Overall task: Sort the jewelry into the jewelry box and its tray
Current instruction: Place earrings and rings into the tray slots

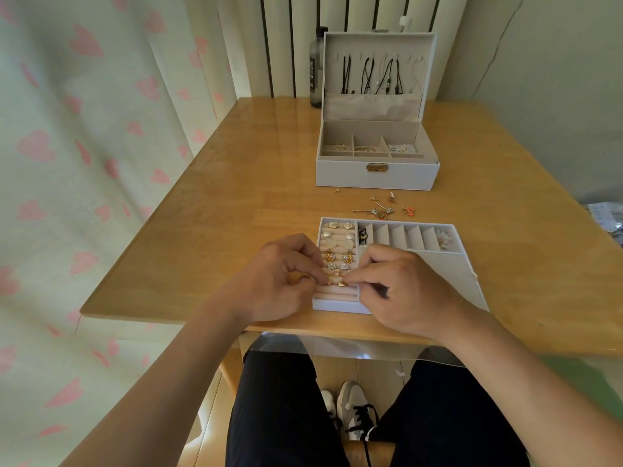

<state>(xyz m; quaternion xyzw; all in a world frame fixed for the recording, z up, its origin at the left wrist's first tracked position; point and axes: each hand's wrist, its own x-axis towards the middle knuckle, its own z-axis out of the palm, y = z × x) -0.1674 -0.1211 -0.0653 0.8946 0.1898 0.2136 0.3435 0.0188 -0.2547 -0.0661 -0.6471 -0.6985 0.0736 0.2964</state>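
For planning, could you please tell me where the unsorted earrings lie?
Head view, centre-right: the loose earrings lie on the table, between the jewelry box and the tray.

My right hand (397,288) pinches a small gold piece (341,283) over the tray (448,284), and it is too small to tell its kind. My left hand (279,278) meets it there, but I cannot tell whether its fingers grip the same piece. Both hands cover the tray's near rolls. The loose jewelry (384,207) on the bench (236,197) and the bits inside the jewelry box (377,175) are too small to name. A bottle (318,65) is half hidden behind that box, and a patterned thing (606,217) is cut off at the right edge.
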